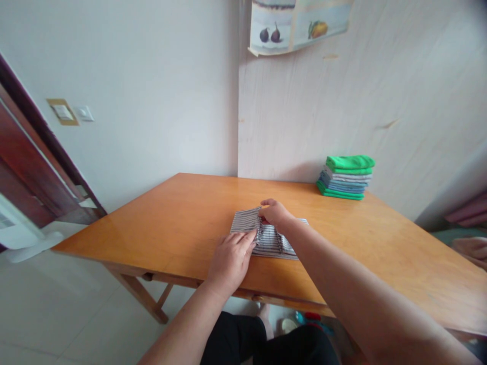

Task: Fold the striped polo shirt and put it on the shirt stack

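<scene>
A grey-and-white striped cloth (271,242), partly folded over itself, lies near the front edge of the wooden table. My left hand (234,256) rests on its left part, fingers stretched out and close together, the tips at a fold. At the far side of that same fold, my right hand (276,213) is closed on the cloth's edge; the thumb is mostly hidden. My right forearm covers some of the cloth's right end.
On the wooden table (182,218), a stack of folded cloths (345,177), green at top and bottom, stands at the back right by the wall. A picture sheet (299,25) hangs above. Another person's hand (472,248) shows at the far right edge.
</scene>
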`<state>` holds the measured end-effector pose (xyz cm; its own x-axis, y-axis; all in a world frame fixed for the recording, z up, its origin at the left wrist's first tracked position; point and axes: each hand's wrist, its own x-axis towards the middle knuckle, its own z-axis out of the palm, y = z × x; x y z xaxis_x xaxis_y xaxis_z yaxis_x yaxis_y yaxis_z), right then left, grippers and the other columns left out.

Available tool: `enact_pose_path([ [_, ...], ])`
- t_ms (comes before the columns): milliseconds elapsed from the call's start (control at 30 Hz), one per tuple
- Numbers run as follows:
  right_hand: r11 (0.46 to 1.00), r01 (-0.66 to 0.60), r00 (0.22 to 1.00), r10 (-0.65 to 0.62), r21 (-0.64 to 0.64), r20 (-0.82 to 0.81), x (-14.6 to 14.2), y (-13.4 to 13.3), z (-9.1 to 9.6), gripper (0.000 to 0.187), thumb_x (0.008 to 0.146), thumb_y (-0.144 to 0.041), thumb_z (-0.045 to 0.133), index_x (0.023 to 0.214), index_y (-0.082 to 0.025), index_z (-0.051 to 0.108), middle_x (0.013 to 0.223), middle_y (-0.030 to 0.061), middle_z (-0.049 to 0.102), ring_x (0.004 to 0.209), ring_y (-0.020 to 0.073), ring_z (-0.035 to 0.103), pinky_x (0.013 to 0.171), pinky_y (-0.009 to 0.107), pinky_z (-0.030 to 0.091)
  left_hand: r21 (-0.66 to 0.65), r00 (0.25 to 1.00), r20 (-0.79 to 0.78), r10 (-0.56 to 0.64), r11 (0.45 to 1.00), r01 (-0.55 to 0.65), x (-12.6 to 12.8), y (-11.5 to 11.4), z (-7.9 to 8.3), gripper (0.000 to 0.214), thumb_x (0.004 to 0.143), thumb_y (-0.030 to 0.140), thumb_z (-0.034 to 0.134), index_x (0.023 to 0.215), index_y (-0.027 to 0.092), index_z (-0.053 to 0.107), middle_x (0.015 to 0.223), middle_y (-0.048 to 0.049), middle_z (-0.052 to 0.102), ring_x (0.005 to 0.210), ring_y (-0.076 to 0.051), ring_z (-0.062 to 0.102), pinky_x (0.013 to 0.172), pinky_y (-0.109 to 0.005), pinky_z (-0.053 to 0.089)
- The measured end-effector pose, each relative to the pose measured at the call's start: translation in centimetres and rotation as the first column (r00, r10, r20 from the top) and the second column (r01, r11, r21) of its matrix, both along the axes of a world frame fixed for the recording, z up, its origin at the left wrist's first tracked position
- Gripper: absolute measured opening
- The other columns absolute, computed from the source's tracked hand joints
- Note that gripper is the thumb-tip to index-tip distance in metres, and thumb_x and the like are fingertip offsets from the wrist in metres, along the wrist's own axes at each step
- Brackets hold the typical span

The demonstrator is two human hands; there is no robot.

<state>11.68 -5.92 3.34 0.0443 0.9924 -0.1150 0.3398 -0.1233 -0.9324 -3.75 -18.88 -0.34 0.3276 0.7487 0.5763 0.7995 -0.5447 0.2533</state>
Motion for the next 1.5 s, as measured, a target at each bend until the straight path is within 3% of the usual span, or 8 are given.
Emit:
enact_pose_path([
  [433, 0.998, -0.042, 0.946, 0.022, 0.055, 0.323, 1.1, 0.7, -2.4, 0.055, 0.074, -0.014, 0.066, 0.129, -0.015, 0.056, 0.070, 0.0017, 0.068, 0.052, 0.0133, 0.061, 0.051, 0.022, 0.048, -0.019, 0.997, -0.069, -0.036, 0.999, 0.034, 0.3, -0.6, 0.3, 0.020, 0.093, 0.021, 0.054, 0.111, 0.025, 0.062, 0.116, -0.0046, 0.067, 0.110, -0.023, 0.058, 0.097, -0.042, 0.044],
  [567, 0.989, -0.075, 0.877, 0.006, 0.125, 0.480, 1.6, 0.8, -1.9, 0.050, 0.075, -0.015, 0.065, 0.125, -0.013, 0.061, 0.094, 0.0105, 0.074, 0.082, 0.0210, 0.070, 0.072, 0.027, 0.052, -0.012, 0.995, -0.093, -0.035, 0.999, 0.034, 0.3, -0.7, 0.5, 0.019, 0.093, 0.022, 0.053, 0.108, 0.025, 0.065, 0.118, -0.0040, 0.067, 0.111, -0.023, 0.058, 0.096, -0.042, 0.043],
  [833, 0.918, -0.344, 0.680, 0.099, 0.196, 0.726, 2.0, -1.6, -0.2, 0.038, 0.091, -0.031, 0.049, 0.126, -0.026, 0.063, 0.133, 0.0080, 0.063, 0.131, 0.0275, 0.048, 0.110, 0.046, 0.032, 0.001, 0.995, -0.095, -0.041, 0.999, 0.041, 0.3, -0.7, 0.4, 0.021, 0.093, 0.022, 0.053, 0.107, 0.027, 0.068, 0.114, -0.0048, 0.067, 0.108, -0.023, 0.059, 0.093, -0.043, 0.045],
  [967, 0.850, -0.523, 0.449, 0.214, 0.060, 0.868, 2.0, -3.0, -0.8, 0.040, 0.098, -0.035, 0.039, 0.132, -0.029, 0.059, 0.144, 0.0050, 0.054, 0.145, 0.0340, 0.025, 0.111, 0.070, 0.007, -0.012, 0.995, -0.093, -0.046, 0.999, 0.045, 0.4, -0.7, 0.3, 0.020, 0.093, 0.023, 0.053, 0.104, 0.027, 0.069, 0.114, -0.0047, 0.068, 0.107, -0.024, 0.060, 0.094, -0.044, 0.046],
  [1033, 0.833, -0.553, 0.366, 0.239, 0.004, 0.900, 2.0, -3.2, -0.8, 0.044, 0.100, -0.035, 0.032, 0.137, -0.027, 0.054, 0.149, 0.0055, 0.048, 0.147, 0.0357, 0.020, 0.108, 0.075, 0.005, -0.026, 0.996, -0.075, -0.053, 0.998, 0.052, 0.3, -0.6, 0.3, 0.020, 0.092, 0.023, 0.054, 0.104, 0.027, 0.070, 0.114, -0.0046, 0.068, 0.107, -0.024, 0.060, 0.095, -0.044, 0.046],
  [1200, 0.843, -0.537, 0.409, 0.219, 0.039, 0.886, 2.3, -3.5, 0.3, 0.045, 0.102, -0.035, 0.027, 0.138, -0.024, 0.053, 0.148, 0.0087, 0.049, 0.145, 0.0320, 0.026, 0.110, 0.071, 0.014, -0.017, 0.980, 0.181, -0.085, 0.996, 0.089, -0.6, -0.3, 0.2, 0.024, 0.095, 0.026, 0.052, 0.113, 0.023, 0.066, 0.118, -0.0067, 0.068, 0.111, -0.022, 0.061, 0.100, -0.039, 0.048],
  [1333, 0.828, -0.554, 0.434, 0.204, 0.082, 0.877, 2.6, -4.9, 1.2, 0.046, 0.103, -0.037, 0.026, 0.139, -0.023, 0.051, 0.149, 0.0100, 0.047, 0.145, 0.0310, 0.026, 0.110, 0.070, 0.016, -0.015, 0.921, 0.388, 0.049, 0.999, -0.047, -2.6, 0.9, 0.4, 0.024, 0.097, 0.028, 0.046, 0.112, 0.021, 0.065, 0.111, -0.0064, 0.071, 0.106, -0.019, 0.064, 0.097, -0.036, 0.051],
  [1500, 0.760, -0.643, 0.374, 0.212, 0.087, 0.903, 3.2, -7.6, 0.9, 0.051, 0.102, -0.042, 0.027, 0.147, -0.023, 0.042, 0.154, 0.0094, 0.040, 0.148, 0.0321, 0.018, 0.112, 0.069, 0.013, -0.055, 0.956, 0.272, 0.108, 0.994, -0.097, -4.2, 2.8, 0.5, 0.028, 0.096, 0.026, 0.045, 0.113, 0.022, 0.067, 0.113, -0.0057, 0.071, 0.106, -0.020, 0.065, 0.096, -0.037, 0.051],
])
